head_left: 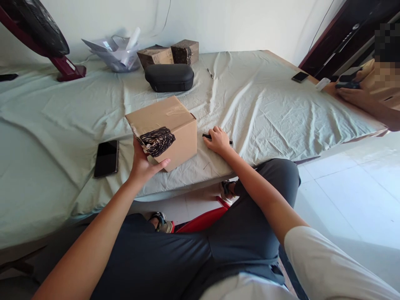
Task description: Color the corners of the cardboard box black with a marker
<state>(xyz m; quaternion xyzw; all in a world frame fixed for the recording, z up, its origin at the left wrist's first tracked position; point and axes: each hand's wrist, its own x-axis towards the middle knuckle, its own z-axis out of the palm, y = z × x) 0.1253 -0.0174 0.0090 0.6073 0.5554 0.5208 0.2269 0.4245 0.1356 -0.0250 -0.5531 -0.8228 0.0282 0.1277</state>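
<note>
So, the brown cardboard box (165, 125) with the blacked-out patch on its face sits on the pale green sheet (265, 104), close to the near edge. The left hand (142, 164) is clamped on its near bottom corner, thumb along the front face and fingers round the side. That looks like a steadying grip so the box can't slide on the loose cloth.

The right hand (218, 141), at the box's 3 o'clock, lies palm-down with fingers curled over a slim black stick-shaped tool (206, 136). Can't tell if it's actually pinched.

A flat black phone (106, 158) lies at the box's 9 o'clock, probably parked out of the way. Another person's hand (353, 93) rests out at 2 o'clock, well apart.
</note>
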